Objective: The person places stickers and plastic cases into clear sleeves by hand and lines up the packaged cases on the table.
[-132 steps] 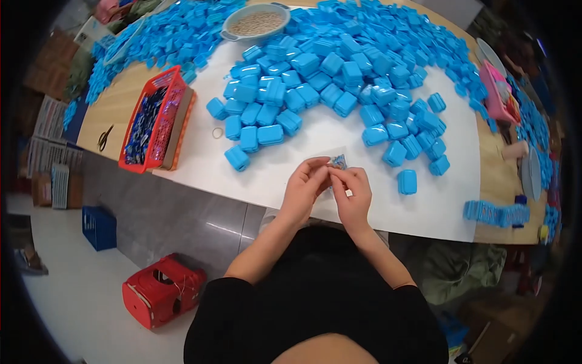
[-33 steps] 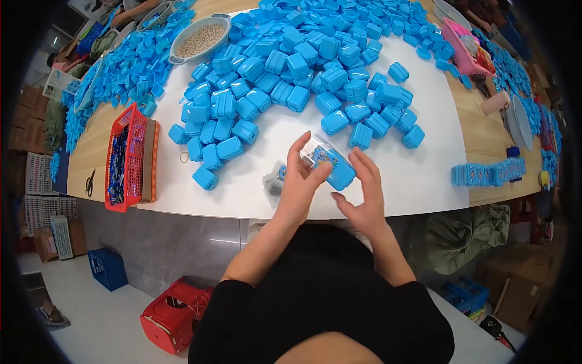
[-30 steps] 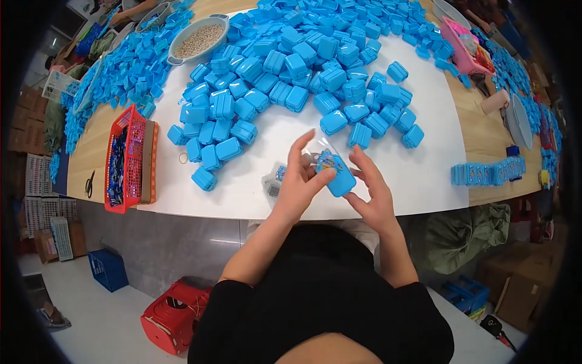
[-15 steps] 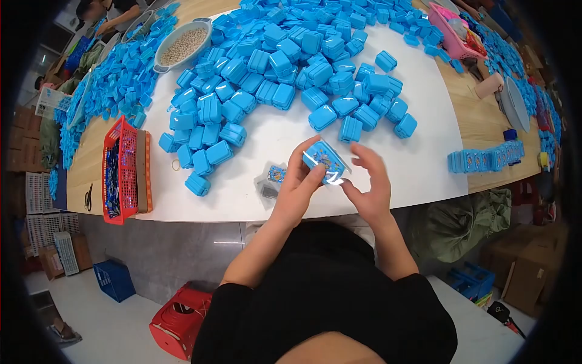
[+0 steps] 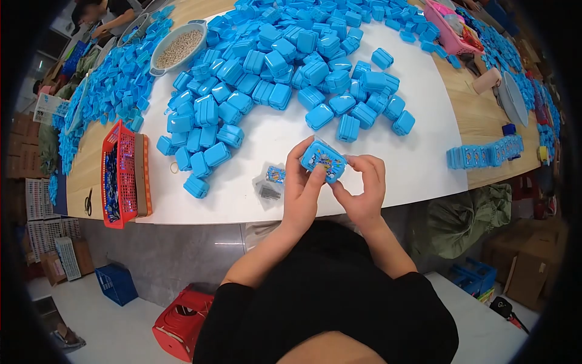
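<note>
A small blue case (image 5: 324,161) with a colourful printed sticker on its face is held above the white sheet, near the table's front edge. My left hand (image 5: 303,188) grips it from the left, thumb lying across its face. At the case's right edge, my right hand (image 5: 364,188) pinches it between thumb and fingers. Left of my hands, a clear plastic packet (image 5: 267,189) lies on the sheet beside a small printed piece (image 5: 276,175). A big heap of plain blue cases (image 5: 279,67) spreads beyond my hands.
A red basket (image 5: 126,176) of dark blue packets stands at the left, with scissors (image 5: 89,202) beside it. A bowl of beige pellets (image 5: 180,48) is at the back left. Printed cases (image 5: 485,155) form a row at the right. Another person (image 5: 109,18) sits at the far left.
The printed packet from between my fingers now lies on the sheet. A blue case has come into my hands, turned printed face up, and my right hand has closed on its edge.
</note>
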`<action>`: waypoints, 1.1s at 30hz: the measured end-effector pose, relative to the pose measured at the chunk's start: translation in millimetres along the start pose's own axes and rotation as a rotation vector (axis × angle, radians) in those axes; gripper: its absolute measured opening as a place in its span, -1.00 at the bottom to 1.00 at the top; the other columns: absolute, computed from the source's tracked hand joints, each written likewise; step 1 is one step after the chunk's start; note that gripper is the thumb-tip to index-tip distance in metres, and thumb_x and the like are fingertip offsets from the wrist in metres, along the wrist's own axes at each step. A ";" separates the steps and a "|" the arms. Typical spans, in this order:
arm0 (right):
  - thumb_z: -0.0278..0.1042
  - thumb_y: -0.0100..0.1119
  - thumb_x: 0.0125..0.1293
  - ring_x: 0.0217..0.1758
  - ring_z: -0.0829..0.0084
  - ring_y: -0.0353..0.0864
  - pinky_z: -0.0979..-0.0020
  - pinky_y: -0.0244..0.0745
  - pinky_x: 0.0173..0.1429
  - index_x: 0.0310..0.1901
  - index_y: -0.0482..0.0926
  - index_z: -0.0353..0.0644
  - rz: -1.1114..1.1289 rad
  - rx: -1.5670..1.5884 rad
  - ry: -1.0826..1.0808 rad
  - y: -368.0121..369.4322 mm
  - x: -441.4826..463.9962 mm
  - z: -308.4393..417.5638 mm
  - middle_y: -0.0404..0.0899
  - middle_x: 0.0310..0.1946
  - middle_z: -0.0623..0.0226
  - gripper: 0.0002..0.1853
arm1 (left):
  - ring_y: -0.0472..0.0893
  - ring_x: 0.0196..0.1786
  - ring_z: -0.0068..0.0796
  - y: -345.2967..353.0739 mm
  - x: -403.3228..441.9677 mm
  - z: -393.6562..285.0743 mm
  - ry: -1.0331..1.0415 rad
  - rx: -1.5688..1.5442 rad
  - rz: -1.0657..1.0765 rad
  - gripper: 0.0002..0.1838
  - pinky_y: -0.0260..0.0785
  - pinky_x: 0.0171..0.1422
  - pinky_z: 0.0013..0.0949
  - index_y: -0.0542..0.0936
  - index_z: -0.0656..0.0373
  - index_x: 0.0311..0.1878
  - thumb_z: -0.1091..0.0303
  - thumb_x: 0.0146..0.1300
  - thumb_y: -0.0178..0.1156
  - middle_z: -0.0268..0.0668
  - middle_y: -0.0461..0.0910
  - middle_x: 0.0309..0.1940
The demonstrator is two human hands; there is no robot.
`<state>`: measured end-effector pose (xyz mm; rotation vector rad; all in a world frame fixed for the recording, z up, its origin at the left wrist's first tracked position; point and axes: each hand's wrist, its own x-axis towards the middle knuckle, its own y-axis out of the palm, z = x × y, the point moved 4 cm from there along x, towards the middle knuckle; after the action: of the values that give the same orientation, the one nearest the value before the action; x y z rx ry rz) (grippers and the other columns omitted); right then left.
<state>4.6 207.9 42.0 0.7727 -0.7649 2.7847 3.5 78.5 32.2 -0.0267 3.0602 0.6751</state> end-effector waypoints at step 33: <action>-0.57 0.34 -0.06 0.11 0.23 0.40 0.34 0.35 0.15 -0.04 0.52 -0.21 -0.056 -0.073 -0.080 5.5 -12.7 -6.9 0.42 0.06 0.24 -0.54 | 0.43 -0.10 -0.48 0.8 5.9 11.3 -0.066 0.071 -0.121 -0.57 0.34 0.05 -0.44 0.25 0.19 0.27 0.40 0.37 0.01 -0.20 0.41 -0.06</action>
<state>10.9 206.6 27.9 0.8830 -0.8395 2.6749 -2.3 83.9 22.2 -0.1838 2.9869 0.5488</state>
